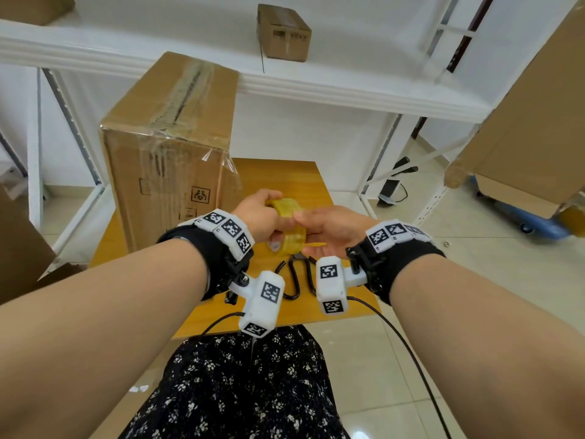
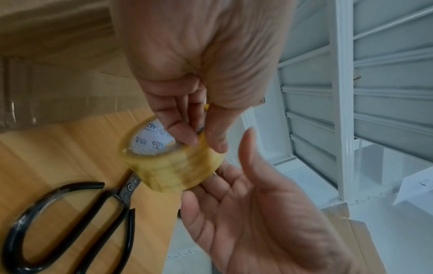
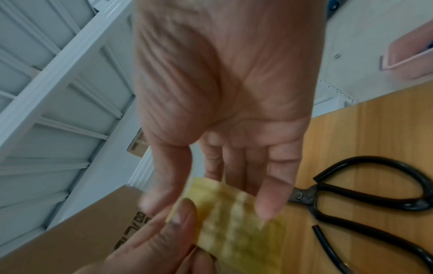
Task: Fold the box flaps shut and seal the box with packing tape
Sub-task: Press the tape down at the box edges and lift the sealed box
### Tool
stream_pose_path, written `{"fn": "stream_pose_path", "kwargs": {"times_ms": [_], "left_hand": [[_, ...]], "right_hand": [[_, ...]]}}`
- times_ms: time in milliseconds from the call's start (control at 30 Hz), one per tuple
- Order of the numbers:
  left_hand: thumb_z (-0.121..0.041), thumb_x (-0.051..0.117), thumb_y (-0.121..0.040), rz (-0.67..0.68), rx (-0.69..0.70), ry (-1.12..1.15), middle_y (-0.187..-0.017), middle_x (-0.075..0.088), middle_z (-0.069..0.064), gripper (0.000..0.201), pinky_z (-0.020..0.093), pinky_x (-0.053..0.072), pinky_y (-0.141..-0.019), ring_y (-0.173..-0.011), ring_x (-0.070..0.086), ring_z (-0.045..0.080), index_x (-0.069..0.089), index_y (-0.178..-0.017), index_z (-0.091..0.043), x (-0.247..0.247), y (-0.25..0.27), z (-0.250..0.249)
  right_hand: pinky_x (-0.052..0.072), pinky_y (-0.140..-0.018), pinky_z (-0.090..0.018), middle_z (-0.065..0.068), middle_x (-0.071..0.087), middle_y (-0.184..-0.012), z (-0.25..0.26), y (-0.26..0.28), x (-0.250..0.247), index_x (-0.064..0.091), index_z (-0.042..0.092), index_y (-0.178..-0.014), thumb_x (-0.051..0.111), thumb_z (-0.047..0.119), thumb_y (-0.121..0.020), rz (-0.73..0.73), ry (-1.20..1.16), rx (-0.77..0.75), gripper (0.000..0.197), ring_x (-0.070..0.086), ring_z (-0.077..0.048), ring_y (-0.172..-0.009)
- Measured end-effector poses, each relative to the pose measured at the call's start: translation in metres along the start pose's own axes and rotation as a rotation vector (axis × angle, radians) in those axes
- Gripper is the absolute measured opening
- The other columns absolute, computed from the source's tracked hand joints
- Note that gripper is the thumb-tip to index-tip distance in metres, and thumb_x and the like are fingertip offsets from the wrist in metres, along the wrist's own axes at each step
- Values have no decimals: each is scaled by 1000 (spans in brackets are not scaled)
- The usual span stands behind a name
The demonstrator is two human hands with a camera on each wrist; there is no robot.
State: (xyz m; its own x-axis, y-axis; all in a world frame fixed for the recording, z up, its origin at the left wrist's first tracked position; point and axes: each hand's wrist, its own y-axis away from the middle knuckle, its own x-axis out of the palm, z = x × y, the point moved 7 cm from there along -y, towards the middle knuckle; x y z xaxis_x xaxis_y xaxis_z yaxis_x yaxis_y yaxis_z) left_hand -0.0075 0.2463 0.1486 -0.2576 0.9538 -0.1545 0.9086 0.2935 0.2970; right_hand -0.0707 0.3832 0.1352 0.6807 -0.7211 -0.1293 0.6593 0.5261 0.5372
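A tall cardboard box (image 1: 164, 160) stands on the left of the wooden table (image 1: 285, 179), its top flaps down with clear tape along the seam. In front of it my left hand (image 1: 278, 213) holds a yellowish roll of packing tape (image 1: 289, 236) above the table. Its fingers are inside the core and its thumb is on the outer wrap (image 2: 202, 143). My right hand (image 1: 308, 226) lies under and against the roll (image 2: 178, 166), fingers straight and thumb raised. The right wrist view shows that hand (image 3: 218, 185) touching the roll (image 3: 239, 228), blurred.
Black-handled scissors (image 2: 70, 213) lie on the table just below my hands. White metal shelving (image 1: 316, 90) runs behind, with a small carton (image 1: 283, 33) on it. More cardboard (image 1: 531, 122) and a blue cart (image 1: 538, 223) stand at the right over tiled floor.
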Motion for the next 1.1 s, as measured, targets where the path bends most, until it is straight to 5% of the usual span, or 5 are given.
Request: {"fn": "stream_pose_path", "kwargs": {"times_ms": [300,600,733,900,1100], "left_hand": [[1,67,-87,90,-155,-158,-137,53,11,83,46,58,-87,-112,61,31,24,-153,-25,23,-15,19],[-2,41,-102,96,-285,-34,-84,64,8,21,19,52,-44,-70,62,15,56,-115,-9,13,-10,25],[4,50,-97,131,-186,-139,-92,66,11,25,28,53,-62,-78,63,20,58,-119,-6,13,-4,10],[2,59,-93,178,-28,-294,-115,68,22,26,38,57,-85,-103,67,28,62,-119,0,5,19,-10],[-10,61,-95,227,136,-382,-95,74,12,15,23,56,-57,-80,72,18,66,-106,0,-30,58,-45]], "right_hand": [[58,-93,-49,-13,70,-116,-38,-55,-62,59,18,-87,81,26,-78,-335,445,143,25,70,-34,-106],[53,-78,-24,-16,62,-131,-52,-60,-43,55,-3,-133,53,17,-103,-330,633,130,36,62,-32,-120],[46,-71,-32,-7,58,-83,-27,-56,-34,59,12,-86,54,15,-100,-385,503,25,16,59,-27,-76],[55,-69,-28,-8,71,-99,45,-15,1,66,18,-105,66,3,-91,-301,260,-263,20,67,-21,-91],[57,-84,-40,-8,69,-102,91,17,45,65,13,-110,80,16,-84,-209,191,-493,30,67,-23,-97]]}}
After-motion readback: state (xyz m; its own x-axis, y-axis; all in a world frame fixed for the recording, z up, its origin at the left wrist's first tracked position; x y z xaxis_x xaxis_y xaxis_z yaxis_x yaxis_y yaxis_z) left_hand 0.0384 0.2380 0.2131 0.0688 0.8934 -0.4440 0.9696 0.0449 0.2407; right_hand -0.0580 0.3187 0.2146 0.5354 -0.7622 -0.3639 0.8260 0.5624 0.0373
